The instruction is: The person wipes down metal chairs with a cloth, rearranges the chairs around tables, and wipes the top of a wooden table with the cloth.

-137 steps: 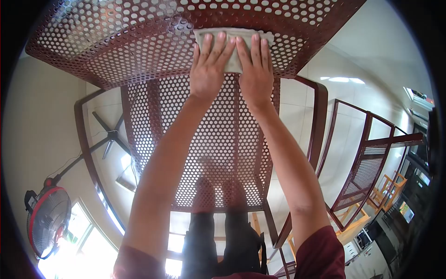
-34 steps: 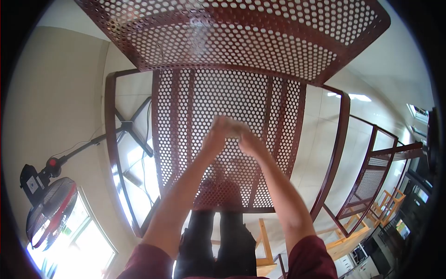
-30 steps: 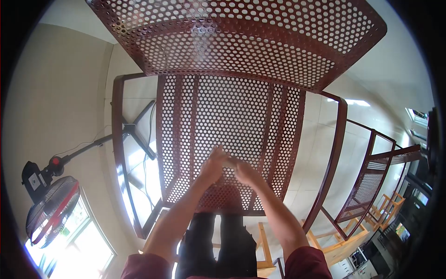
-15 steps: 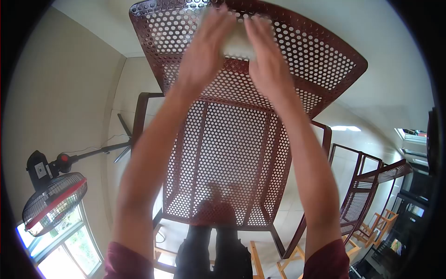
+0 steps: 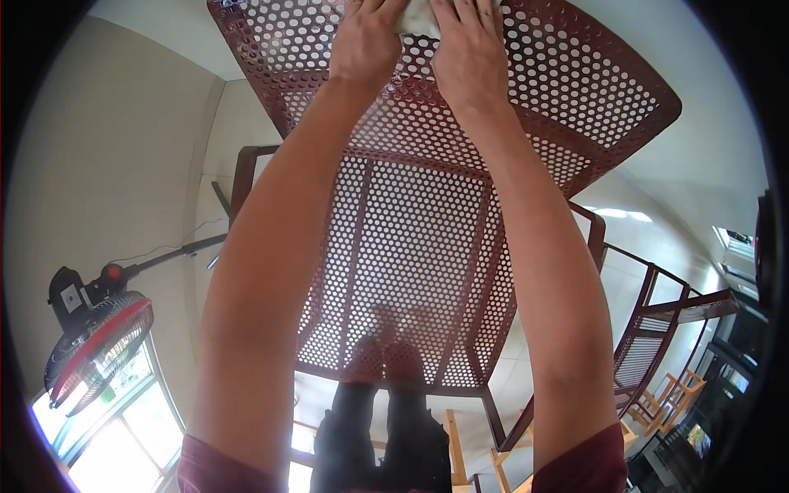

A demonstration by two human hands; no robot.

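Observation:
A pale, whitish cloth (image 5: 419, 20) lies against the backrest (image 5: 575, 86) of a dark red perforated metal chair, at the top edge of the view. My left hand (image 5: 367, 48) grips the cloth's left side, its fingers bent and partly cut off by the frame edge. From the other side my right hand (image 5: 472, 62) presses on the cloth, fingers over it. Much of the cloth is hidden by the hands or out of frame. Below the hands stretches the chair's perforated seat (image 5: 419, 246), with my knees at its near edge.
A fan (image 5: 99, 345) with a black grille and red band stands at the left, near a bright window (image 5: 123, 444). Another dark red metal chair (image 5: 657, 337) is at the right, with small wooden chairs (image 5: 674, 403) behind it.
Both hands and the cloth have moved up the view, to its top edge, and the blur has gone. The whole scene has shifted slightly with the head.

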